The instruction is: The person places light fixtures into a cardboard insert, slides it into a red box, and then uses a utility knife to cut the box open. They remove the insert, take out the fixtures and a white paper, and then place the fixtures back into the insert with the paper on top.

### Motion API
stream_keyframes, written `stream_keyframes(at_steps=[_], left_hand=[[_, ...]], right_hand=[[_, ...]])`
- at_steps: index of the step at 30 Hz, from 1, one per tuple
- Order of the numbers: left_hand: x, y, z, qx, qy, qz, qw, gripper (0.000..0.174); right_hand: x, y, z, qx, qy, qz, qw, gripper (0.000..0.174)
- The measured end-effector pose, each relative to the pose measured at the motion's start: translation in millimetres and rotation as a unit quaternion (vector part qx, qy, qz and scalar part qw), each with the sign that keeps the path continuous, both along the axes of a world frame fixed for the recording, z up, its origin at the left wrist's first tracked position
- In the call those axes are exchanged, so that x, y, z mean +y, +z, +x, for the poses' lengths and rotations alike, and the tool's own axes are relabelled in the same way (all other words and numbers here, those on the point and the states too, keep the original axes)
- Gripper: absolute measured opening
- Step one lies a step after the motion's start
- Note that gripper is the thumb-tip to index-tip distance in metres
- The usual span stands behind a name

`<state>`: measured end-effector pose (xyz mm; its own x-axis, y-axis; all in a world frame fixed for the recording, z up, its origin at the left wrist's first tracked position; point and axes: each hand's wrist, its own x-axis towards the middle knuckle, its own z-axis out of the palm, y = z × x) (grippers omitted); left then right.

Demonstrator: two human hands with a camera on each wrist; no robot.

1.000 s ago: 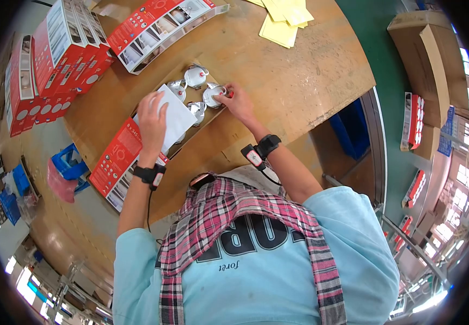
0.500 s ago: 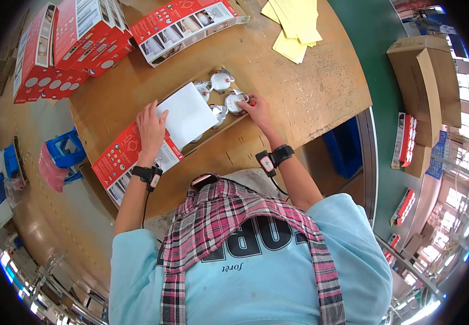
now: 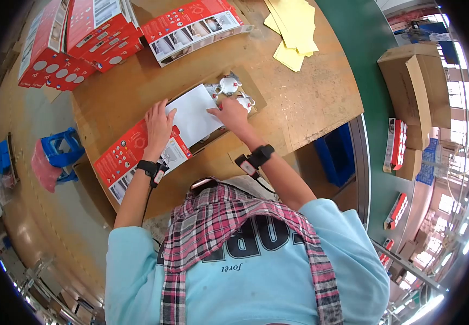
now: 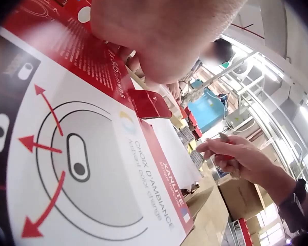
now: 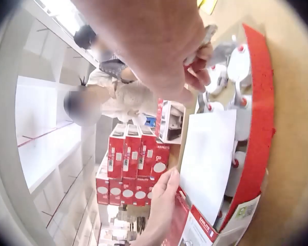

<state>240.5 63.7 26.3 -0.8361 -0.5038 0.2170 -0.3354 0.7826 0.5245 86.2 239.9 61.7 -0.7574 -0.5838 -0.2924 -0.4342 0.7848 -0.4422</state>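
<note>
A long open carton (image 5: 262, 97) lies on the table with several white round light fittings (image 3: 228, 84) inside, each with a white cable and red end. A white sheet (image 3: 194, 116) covers part of them. My left hand (image 3: 160, 127) rests on the carton's red printed lid (image 3: 129, 149), fingers fairly straight at the sheet's near-left edge. Over the uncovered fittings, my right hand (image 3: 233, 115) has its fingers curled, pinching a small grey-and-red piece (image 5: 208, 37). What exactly that piece is I cannot tell.
Red cartons (image 3: 96, 38) stand stacked at the far left, and another red carton (image 3: 194, 27) lies at the back. Yellow sheets (image 3: 294, 32) lie at the back right. Beyond the table's right side stand a brown box (image 3: 416, 92) and a blue bin (image 3: 334, 157).
My right hand has left the outer right fitting and moved leftward, close to the sheet's right edge. My left hand stays by the sheet's left edge. The head view has shifted.
</note>
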Motion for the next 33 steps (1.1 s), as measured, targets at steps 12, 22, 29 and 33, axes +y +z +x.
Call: stream_keyframes(at_steps=[12, 22, 29, 33], left_hand=[[1, 25, -8, 0.074, 0.024, 0.009, 0.997, 0.027], [25, 26, -58, 0.084, -0.138, -0.046, 0.986, 0.01], [16, 12, -63, 0.01, -0.157, -0.091, 0.983, 0.014], [11, 7, -71, -0.042, -0.19, -0.153, 0.969, 0.017]], right_hand=[[61, -1, -30, -0.114, -0.042, -0.199, 0.973, 0.033], [155, 15, -67, -0.376, -0.137, -0.249, 0.882, 0.023], [192, -8, -91, -0.32, -0.263, -0.341, 0.844, 0.024], [201, -10, -117, -0.292, -0.283, -0.388, 0.827, 0.02]])
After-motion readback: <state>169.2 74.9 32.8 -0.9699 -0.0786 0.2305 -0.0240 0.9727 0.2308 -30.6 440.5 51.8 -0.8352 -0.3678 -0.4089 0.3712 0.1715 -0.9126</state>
